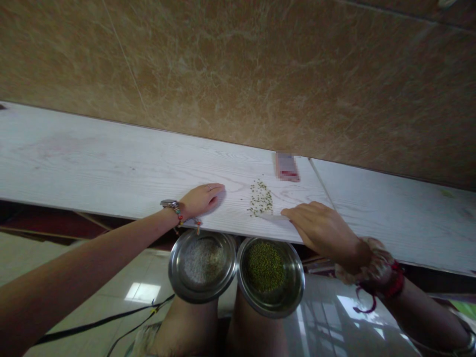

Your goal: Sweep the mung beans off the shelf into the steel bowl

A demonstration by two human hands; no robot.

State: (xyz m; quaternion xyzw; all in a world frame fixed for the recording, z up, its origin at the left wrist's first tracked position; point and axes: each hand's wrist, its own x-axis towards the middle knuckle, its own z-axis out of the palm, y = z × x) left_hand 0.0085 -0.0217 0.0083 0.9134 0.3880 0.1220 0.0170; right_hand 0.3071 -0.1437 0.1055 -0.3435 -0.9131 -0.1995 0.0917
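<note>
Your right hand (322, 230) pinches pale strip (277, 217) by end, good hold | likely light, bendy; material unclear | left hand (201, 199) palm-down, fingers together, nothing visible held | green beans (261, 198) beside strip, on white bench (92, 158), likely rolling

Sole view, worn on your head: faces forward, steeply down, close over white wood-grain bench (148, 163); your left hand (201, 198) and right hand (322, 230) mid-frame, brown marbled wall (238, 74) above, your bare legs (193, 327) below.
</note>
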